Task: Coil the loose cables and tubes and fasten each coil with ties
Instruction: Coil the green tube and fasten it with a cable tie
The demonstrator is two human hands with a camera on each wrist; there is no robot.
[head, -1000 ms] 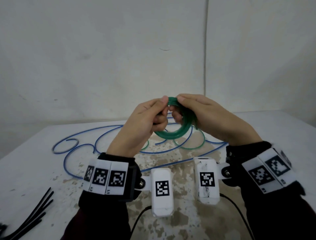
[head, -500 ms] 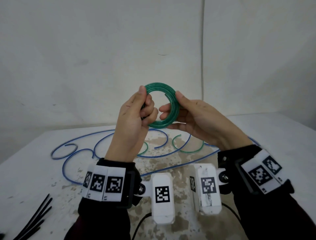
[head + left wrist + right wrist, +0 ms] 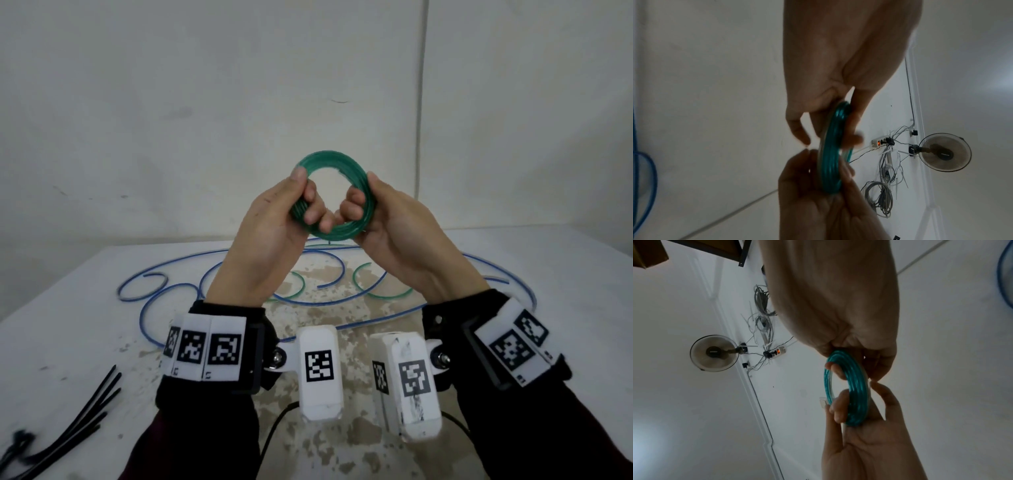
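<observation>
A green tube wound into a small ring (image 3: 329, 158) is held up in front of the wall, above the table. My left hand (image 3: 306, 195) grips its left side, thumb on the rim and fingers curled through the hole. My right hand (image 3: 363, 192) grips the right side the same way. In the left wrist view the ring (image 3: 831, 154) is edge-on between both hands. In the right wrist view a small pale end (image 3: 823, 401) sticks out beside the ring (image 3: 856, 386). A long blue tube (image 3: 178, 291) lies loose on the table.
Short green tube pieces (image 3: 376, 294) lie among the blue loops on the stained white table (image 3: 51, 342). Several black zip ties (image 3: 85, 411) lie at the front left. A fan (image 3: 944, 152) and a power strip hang on a wall.
Both hands have lifted the green ring from just above the table to wall height and turned it upright, so its hole faces me. My fingers now reach through the hole.
</observation>
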